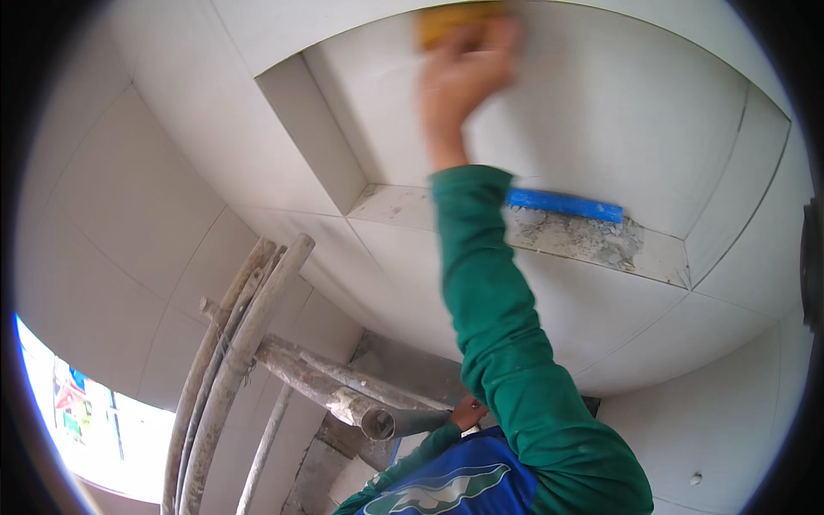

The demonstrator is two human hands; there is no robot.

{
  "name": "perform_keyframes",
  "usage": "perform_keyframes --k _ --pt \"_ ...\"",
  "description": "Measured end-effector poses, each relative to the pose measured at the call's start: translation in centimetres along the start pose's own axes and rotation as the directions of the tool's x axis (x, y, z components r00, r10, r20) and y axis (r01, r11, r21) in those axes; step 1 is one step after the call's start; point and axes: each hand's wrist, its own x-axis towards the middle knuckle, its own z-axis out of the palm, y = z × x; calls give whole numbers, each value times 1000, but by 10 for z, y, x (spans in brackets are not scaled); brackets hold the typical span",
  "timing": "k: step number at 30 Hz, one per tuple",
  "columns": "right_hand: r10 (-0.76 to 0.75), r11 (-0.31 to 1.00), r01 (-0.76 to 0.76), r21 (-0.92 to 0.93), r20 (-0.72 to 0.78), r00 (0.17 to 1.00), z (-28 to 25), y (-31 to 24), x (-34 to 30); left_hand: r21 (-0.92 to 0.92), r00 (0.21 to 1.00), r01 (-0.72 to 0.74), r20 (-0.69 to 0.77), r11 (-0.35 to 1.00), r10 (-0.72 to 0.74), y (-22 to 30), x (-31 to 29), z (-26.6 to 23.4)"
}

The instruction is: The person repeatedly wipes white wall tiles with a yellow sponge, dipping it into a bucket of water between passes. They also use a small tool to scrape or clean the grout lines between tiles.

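My right hand [468,81], smeared by motion, is raised to the back wall of a recessed wall niche [635,103]. Its fingers close on a yellow block that looks like a sponge [455,24], held against or very near the upper wall. Below my right forearm, a straight blue bar [565,206] lies on the niche's bottom ledge [592,239], among grey crumbs of mortar; my sleeve passes close to its left end. Low down beside my body is my left hand [469,414], near the end of a pole. Its fingers are mostly hidden.
Lashed wooden or bamboo poles [245,343] stand at the left, with a thick round pole [318,386] reaching toward my body. Large pale tiles [137,189] cover the walls. A bright opening [120,438] shows at lower left. Rubble-grey flooring [322,468] lies below.
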Motion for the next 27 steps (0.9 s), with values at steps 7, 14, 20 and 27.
perform_keyframes --k 7,14,20,27 --pt "410 820 -518 242 383 828 47 -93 -90 36 996 -35 -75 999 38 -21 3 3" --pt "-725 679 731 -65 93 682 -38 -88 46 61 996 -61 -55 996 64 12 13 7" --pt "-696 454 886 -98 581 422 5 -93 59 -415 997 -81 -35 906 73 -56 44 32" --pt "-677 449 886 117 692 252 131 -59 -80 -113 981 -189 24 975 193 -19 54 45"
